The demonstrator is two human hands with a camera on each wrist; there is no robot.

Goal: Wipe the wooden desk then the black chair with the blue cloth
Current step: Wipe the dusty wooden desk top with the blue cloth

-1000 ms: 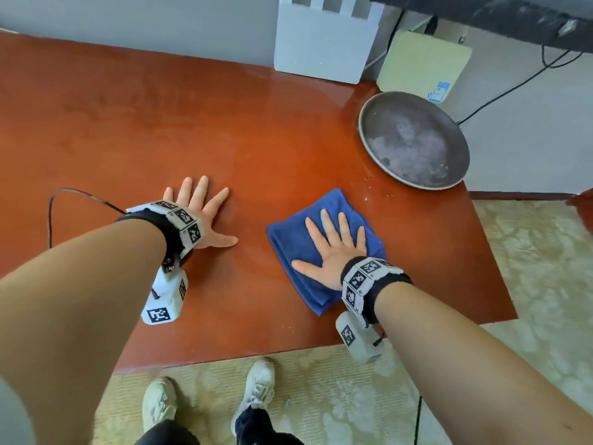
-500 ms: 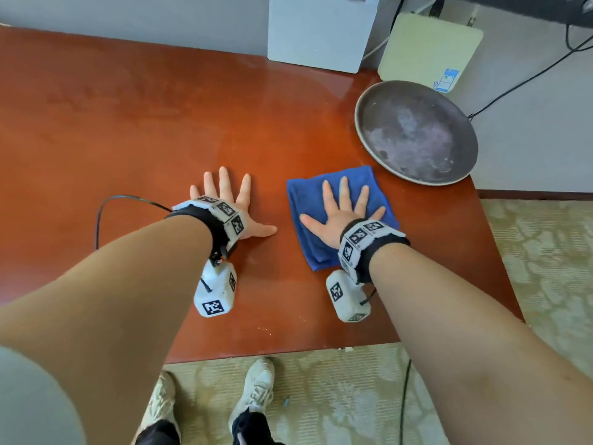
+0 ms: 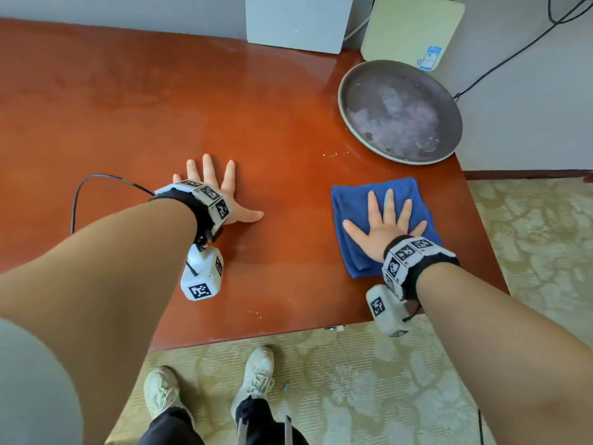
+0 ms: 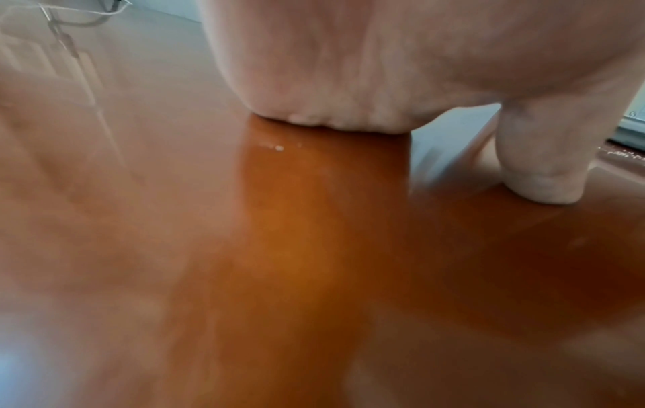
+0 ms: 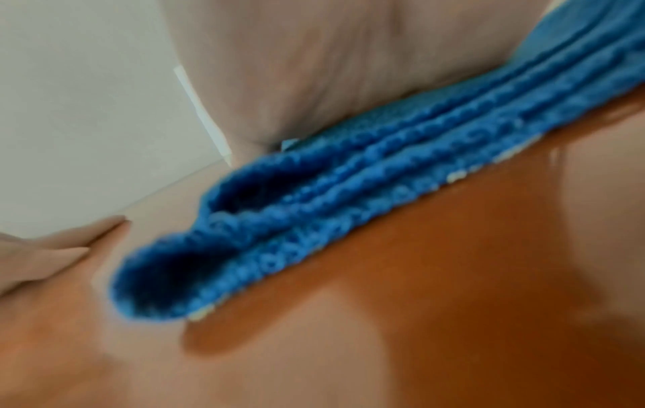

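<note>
Water-filmed round pan (image 3: pixel 399 112) on wooden desk (image 3: pixel 160 107)

I count one wooden desk (image 3: pixel 160 107), one blue cloth (image 3: pixel 359 203), one round metal pan (image 3: pixel 401 110), two white boxes, my two hands, two shoes.

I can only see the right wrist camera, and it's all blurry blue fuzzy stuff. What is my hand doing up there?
Observer: Your right hand lies flat with fingers spread on the folded blue cloth, pressing it on the wooden desk.
Child: Where's my other hand?
Observer: The left hand rests flat on the bare desk to the left, apart from the cloth.
Child: Is anything near the cloth?
Observer: A round grey pan sits beyond it at the desk's far right corner, not touching it.
Child: Any mess left?
Observer: Small pale crumbs lie beside the pan.
</note>
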